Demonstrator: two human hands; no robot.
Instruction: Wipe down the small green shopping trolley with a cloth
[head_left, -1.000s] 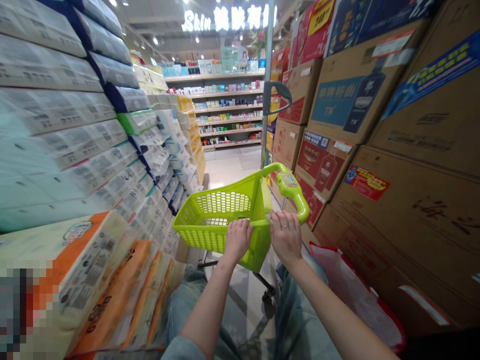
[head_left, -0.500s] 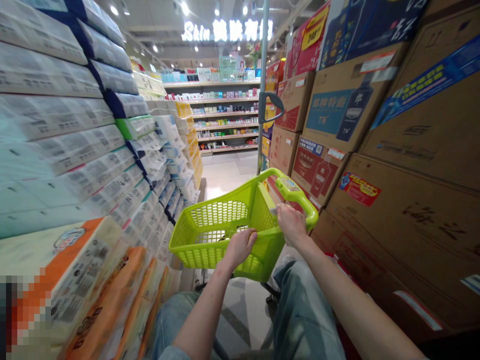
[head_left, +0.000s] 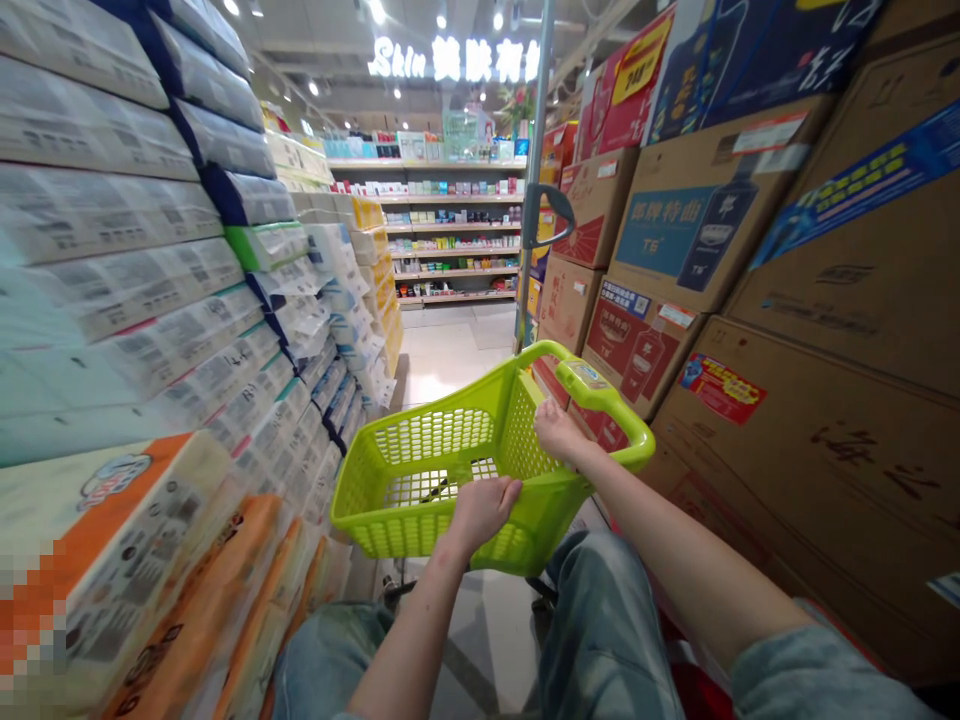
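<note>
A lime-green plastic shopping cart basket (head_left: 420, 470) stands in front of me in a narrow aisle. My left hand (head_left: 484, 507) is closed over the basket's near rim. My right hand (head_left: 556, 432) reaches past the rim to the inner side of the basket's back wall, just below the green push handle (head_left: 611, 405); its fingers are curled and mostly hidden. The basket looks empty apart from a dark shape seen through the mesh floor. My knees in blue jeans (head_left: 600, 620) sit below the cart.
Stacked tissue and paper-roll packs (head_left: 150, 300) wall the left side. Cardboard cartons (head_left: 787, 300) are piled high on the right. A metal pole (head_left: 534, 180) stands by the cartons. Far shelves (head_left: 457, 230) carry small goods under a lit sign. Pale floor (head_left: 450, 350) runs ahead.
My right hand left the near rim and went forward, under the handle, to the basket's back wall. The basket has come slightly closer and lower. My left hand stays on the rim.
</note>
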